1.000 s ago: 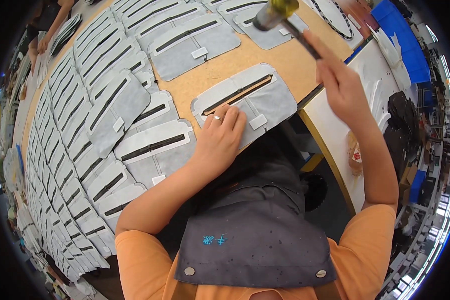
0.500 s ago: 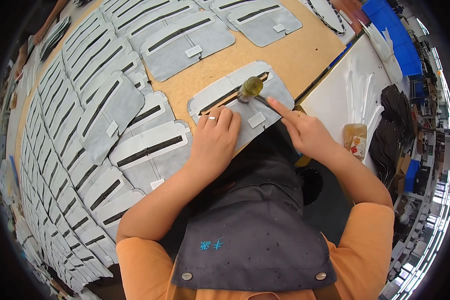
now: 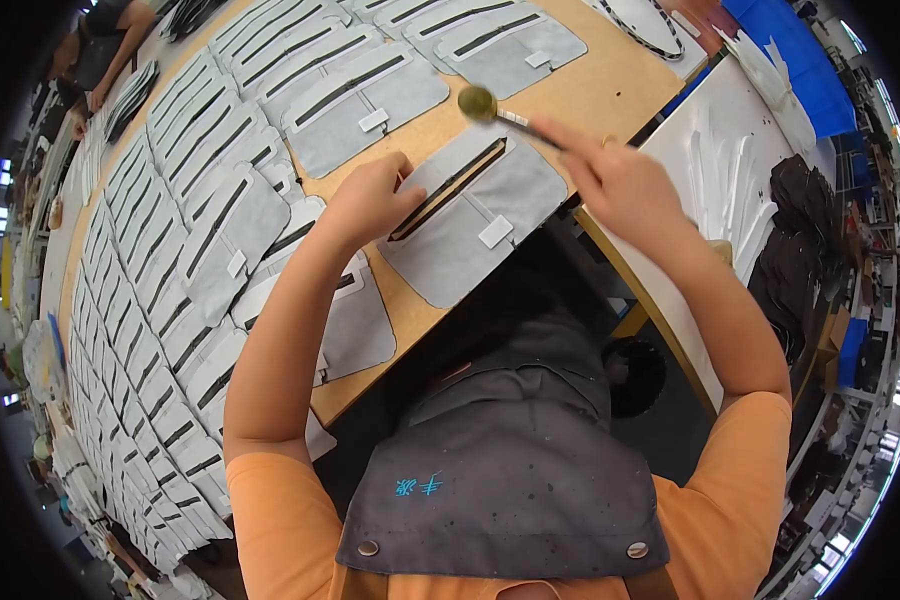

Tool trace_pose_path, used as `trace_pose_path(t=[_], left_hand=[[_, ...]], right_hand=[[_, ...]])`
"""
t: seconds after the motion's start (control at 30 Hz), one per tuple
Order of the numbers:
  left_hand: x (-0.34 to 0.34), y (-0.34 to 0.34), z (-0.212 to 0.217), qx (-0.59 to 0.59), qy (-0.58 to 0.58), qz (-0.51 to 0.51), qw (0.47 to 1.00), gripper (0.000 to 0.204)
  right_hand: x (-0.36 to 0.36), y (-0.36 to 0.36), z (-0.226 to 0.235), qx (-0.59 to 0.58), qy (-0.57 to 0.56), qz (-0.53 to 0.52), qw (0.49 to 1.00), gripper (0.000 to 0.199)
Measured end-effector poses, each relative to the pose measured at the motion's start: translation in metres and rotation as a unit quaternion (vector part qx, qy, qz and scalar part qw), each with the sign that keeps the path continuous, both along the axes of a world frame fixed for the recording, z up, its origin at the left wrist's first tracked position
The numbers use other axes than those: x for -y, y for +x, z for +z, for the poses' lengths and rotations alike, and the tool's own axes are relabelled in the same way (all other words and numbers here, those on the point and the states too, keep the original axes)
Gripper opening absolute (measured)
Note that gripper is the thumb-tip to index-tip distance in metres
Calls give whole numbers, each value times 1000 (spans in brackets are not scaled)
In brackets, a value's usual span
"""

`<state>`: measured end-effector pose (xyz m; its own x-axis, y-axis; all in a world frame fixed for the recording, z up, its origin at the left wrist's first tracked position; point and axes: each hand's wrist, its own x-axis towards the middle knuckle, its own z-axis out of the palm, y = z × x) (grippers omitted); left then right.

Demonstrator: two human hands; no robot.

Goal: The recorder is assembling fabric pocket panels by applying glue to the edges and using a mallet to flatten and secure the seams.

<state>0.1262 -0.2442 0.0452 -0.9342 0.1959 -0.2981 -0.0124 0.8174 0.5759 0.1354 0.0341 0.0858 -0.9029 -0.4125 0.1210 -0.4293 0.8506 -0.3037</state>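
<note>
Head view looks down on a wide tan wooden counter (image 3: 610, 90) that fills the upper half of the picture. Most of its left side is covered by overlapping rows of grey fabric panels (image 3: 160, 300), each with a dark slot down its middle and a small white tag. 1 such grey panel (image 3: 480, 215) lies apart at the near edge of the counter, in front of the person, its dark slot running diagonally. To the right stands a white board (image 3: 730, 150), with a heap of dark pieces (image 3: 800, 230) past it and a blue sheet (image 3: 790, 50) above. A dark grey apron (image 3: 510, 470) over an orange shirt fills the bottom. The left hand (image 3: 370, 200) presses flat on the left end of the single panel, fingers at the slot, holding nothing. The right hand (image 3: 615, 180) is closed around the handle of a small hammer (image 3: 490, 108), whose round brass-coloured head hangs just above the panel's far edge. No containers are in sight.
</note>
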Motion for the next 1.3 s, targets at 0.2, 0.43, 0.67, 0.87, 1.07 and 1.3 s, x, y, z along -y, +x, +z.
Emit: trace_pose_path(t=[0.2,0.43,0.67,0.87,1.07,1.3], left_hand=[[-27,42,-11,-33,300,208,930,24],[-64,76,1,-58,182,-15,982,17],[-69,18,-28,-313,-38,-39,948,25],[-61,0,-19,-104,73,-51,991,28],[-57,10,-42,-297,78,-107,946,28],[-64,16,-41,-346,-29,-133,928,30]], right_hand=[[-42,-99,-18,-210,-161,-1,964,43],[0,-21,-27,55,-185,117,974,16],[19,-40,-65,28,-196,136,971,13],[17,-43,-69,70,-226,140,961,13],[13,-40,-69,7,-194,172,966,9],[12,-31,-62,-24,-131,172,976,13]])
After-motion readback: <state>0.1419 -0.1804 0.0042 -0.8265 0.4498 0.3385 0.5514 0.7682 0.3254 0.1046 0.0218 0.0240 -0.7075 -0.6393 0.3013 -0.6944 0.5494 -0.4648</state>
